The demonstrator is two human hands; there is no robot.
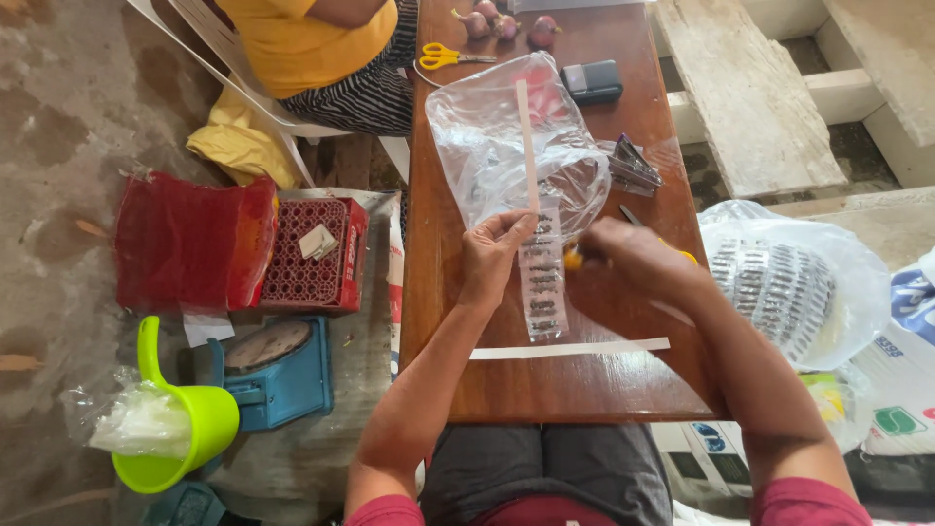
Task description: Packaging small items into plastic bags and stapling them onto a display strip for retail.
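**Inspector A:** We record the left hand (pixel 492 255) pinched shut on the upper edge of a clear strip of small dark clips (pixel 542 278). The strip lies lengthwise on the tabletop (pixel 438 292), its lower end pointing toward the person. We judge the pinch keeps the strip taut and flat so it can be worked on.

**Inspector B:** Agreed. The right hand (pixel 633 258) is curled closed around yellow-handled scissors (pixel 577 259); only a bit of yellow handle shows at each side of the fist, and a dark tip pokes out behind it. We cannot tell whether the blades are parted. The tool sits just beside the strip's right edge, which would suit a cut across it.

**Inspector A:** A long pale strip (pixel 527 146) runs up from the clip strip over a crumpled clear plastic bag (pixel 506 136), apparently the same length continuing. A second white strip (pixel 570 348) lies crosswise near the tabletop's front edge, apart from both hands.

**Inspector B:** We note a loose pile of dark clips (pixel 633 166) beside the bag, within reach of the right hand. A bulging bag of filled clip strips (pixel 779 287) sits off the tabletop to the right, likely storage.

**Inspector A:** Further off: another pair of yellow scissors (pixel 443 56), a black case (pixel 592 82), and another person in a yellow top (pixel 307 39) seated at the far corner.
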